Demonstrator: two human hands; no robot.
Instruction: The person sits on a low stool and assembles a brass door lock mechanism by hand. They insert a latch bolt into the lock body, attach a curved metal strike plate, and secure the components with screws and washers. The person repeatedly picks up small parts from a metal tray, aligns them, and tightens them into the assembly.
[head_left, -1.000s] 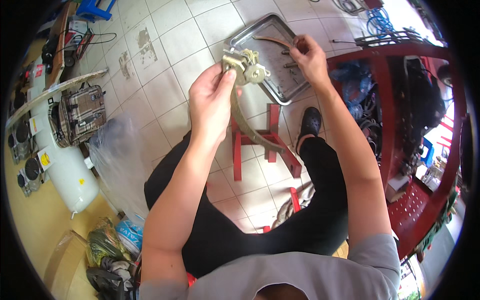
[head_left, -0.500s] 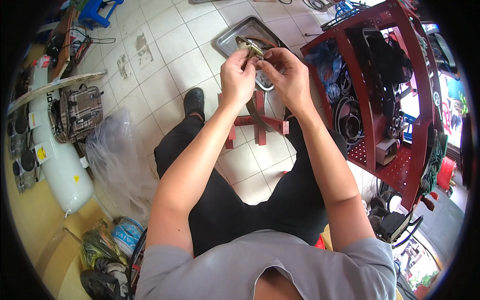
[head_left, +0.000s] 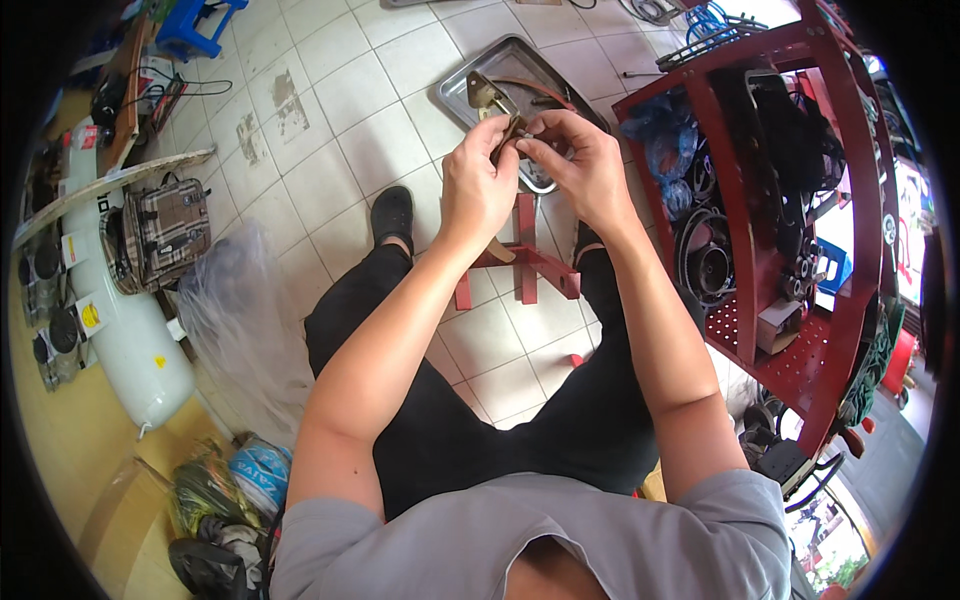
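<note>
Left hand (head_left: pixel 482 168) gripped a brass-coloured metal bracket (head_left: pixel 484 93), which overlapped the grey rectangular metal tray (head_left: pixel 520 61) in view. Right hand (head_left: pixel 586 162) bunched at bracket's near end; couldn't tell whether its fingers held anything.

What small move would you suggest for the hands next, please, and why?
I would probably steady the brass-coloured metal part with the left hand and ease the right hand slightly aside to check the part's near end: the two hands meet there and hide it, so whatever the right hand may be pinching cannot be made out.
</note>
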